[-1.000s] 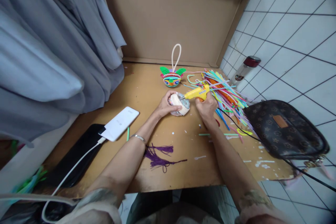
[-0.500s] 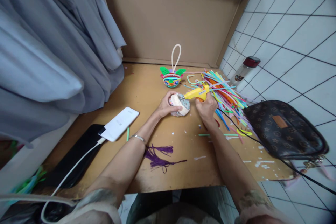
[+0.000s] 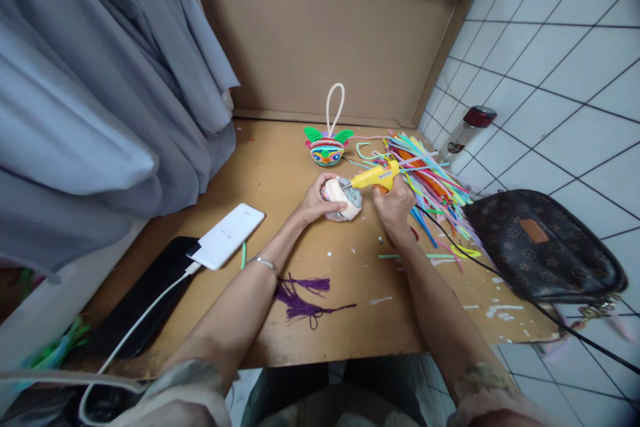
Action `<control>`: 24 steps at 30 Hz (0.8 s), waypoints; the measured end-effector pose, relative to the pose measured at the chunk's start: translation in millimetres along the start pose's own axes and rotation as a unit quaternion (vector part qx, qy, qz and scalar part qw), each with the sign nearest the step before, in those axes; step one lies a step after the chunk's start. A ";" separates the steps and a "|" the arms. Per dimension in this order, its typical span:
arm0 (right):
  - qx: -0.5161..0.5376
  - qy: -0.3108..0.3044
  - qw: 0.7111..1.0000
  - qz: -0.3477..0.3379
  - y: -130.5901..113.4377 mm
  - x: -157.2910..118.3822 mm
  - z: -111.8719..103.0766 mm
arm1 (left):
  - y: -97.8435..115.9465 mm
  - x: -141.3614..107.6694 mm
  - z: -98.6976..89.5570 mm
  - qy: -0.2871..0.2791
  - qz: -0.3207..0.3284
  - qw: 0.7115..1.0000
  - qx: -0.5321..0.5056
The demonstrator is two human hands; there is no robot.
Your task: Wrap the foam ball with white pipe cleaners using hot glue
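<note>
My left hand [image 3: 319,199] is closed around a small rounded craft piece [image 3: 351,205], whitish-grey with a pale cream band across it. In my right hand [image 3: 396,203] is a yellow glue gun [image 3: 376,177], gripped by its handle. The metal nozzle points left and meets the top of the craft piece; whether glue is coming out is too small to tell. Just behind them sits a colourful lion-head ornament [image 3: 327,151] with green ears and a white loop [image 3: 335,107] standing up from it. Purple tassels [image 3: 305,300] lie nearer to me, beside my left forearm.
Many coloured pipe cleaners [image 3: 430,180] are heaped at the right, near a brown patterned bag [image 3: 545,247] and a red-capped bottle [image 3: 470,130]. The gun's black cord [image 3: 485,265] crosses the right side. A white power bank [image 3: 229,235] with a cable lies left. Cardboard [image 3: 330,33] stands behind.
</note>
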State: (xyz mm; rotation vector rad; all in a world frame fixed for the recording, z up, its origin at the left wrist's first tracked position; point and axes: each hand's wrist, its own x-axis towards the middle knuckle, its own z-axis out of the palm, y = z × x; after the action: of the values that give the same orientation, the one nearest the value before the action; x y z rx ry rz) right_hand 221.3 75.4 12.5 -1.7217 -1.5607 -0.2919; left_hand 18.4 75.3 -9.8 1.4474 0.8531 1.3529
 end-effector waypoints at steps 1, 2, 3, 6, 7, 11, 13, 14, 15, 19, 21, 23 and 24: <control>-0.001 0.004 1.000 -0.002 0.1 -0.1 0.4 | 0.1 0.0 0.1 0.000 -0.001 1.000 0.000; -0.003 0.009 1.000 -0.003 0.5 -0.1 0.8 | 0.1 0.0 0.2 0.000 -0.001 1.000 0.000; -0.003 0.014 1.000 -0.005 1.1 0.2 1.2 | -0.1 0.0 0.3 -0.001 0.000 1.000 -0.001; -0.002 0.013 1.000 -0.011 3.3 1.7 2.0 | -1.1 0.2 0.1 0.001 0.001 1.000 -0.005; -0.003 0.008 1.000 -0.011 4.0 2.3 1.9 | -1.3 0.2 0.0 0.002 -0.001 1.000 -0.005; -0.006 -0.008 1.000 -0.001 4.0 3.5 0.1 | -0.6 0.0 -0.1 0.001 -0.006 1.000 -0.003; -0.003 -0.010 1.000 0.002 2.9 3.2 -0.7 | 0.2 0.0 0.2 0.001 -0.006 1.000 -0.001; 0.000 -0.011 1.000 0.002 2.3 3.0 -0.9 | 0.4 0.0 0.3 0.001 -0.006 1.000 -0.001; 0.002 -0.012 1.000 0.002 1.7 2.7 -1.0 | 0.6 0.1 0.4 0.002 -0.006 1.000 -0.001; 0.000 -0.018 1.000 0.008 0.6 2.4 -0.7 | -0.3 0.6 0.0 0.001 -0.009 1.000 -0.005; 0.000 -0.020 1.000 0.009 0.7 2.7 -0.6 | -0.9 0.8 -0.2 0.001 -0.006 1.000 -0.006; 0.004 -0.021 1.000 0.006 1.1 3.4 -0.7 | -1.1 0.8 -0.2 0.003 -0.004 1.000 -0.005; 0.005 -0.021 1.000 0.004 1.5 3.7 -0.7 | -1.1 0.8 -0.1 0.004 -0.004 1.000 -0.004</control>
State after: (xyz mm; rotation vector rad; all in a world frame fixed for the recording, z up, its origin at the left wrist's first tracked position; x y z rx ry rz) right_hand 223.8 77.7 14.7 -1.7368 -1.5823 -0.2436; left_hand 18.6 76.3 -10.6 1.4329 0.8569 1.3546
